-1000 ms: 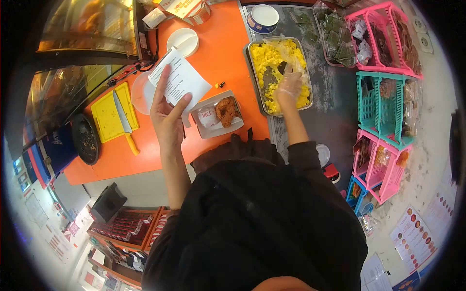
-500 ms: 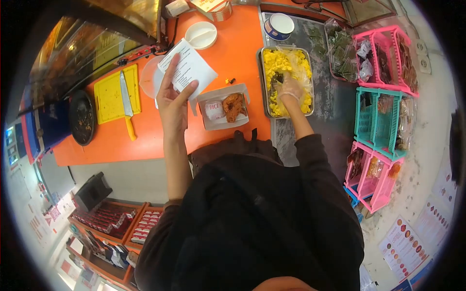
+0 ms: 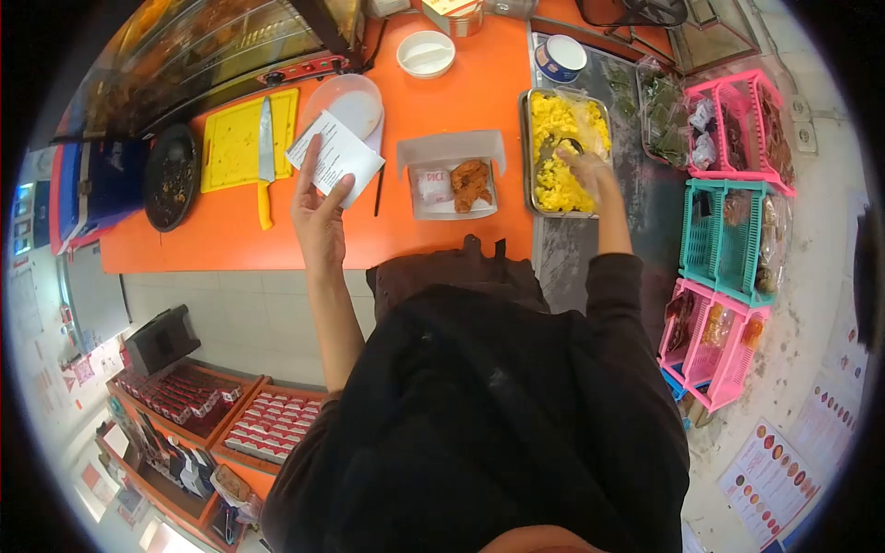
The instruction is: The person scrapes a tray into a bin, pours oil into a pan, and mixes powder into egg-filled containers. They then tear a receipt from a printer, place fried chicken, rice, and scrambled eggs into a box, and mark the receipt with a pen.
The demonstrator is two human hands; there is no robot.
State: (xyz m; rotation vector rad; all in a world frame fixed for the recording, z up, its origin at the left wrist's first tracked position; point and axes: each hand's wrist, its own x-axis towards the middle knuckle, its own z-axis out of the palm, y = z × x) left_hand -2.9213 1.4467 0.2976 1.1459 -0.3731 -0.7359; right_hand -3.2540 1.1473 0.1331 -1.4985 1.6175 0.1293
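Meal box (image 3: 449, 180) open on the orange counter (image 3: 442, 101), already holding a wrapped rice pack (image 3: 431, 185) and fried chicken (image 3: 471, 183); none of the yellow food shows in it yet, so that part looks left to do. Left hand (image 3: 318, 214) raised over the counter, thumb and fingers pinching a paper slip (image 3: 336, 158) (printed, text too small to read). Right hand (image 3: 587, 171), in a clear glove, reaches forward into the metal tray (image 3: 528, 147) of yellow food, just right of the box, fingers closed around a dark scoop (image 3: 553, 150). Knife (image 3: 265, 157) lies on the yellow cutting board (image 3: 236, 141), far left.
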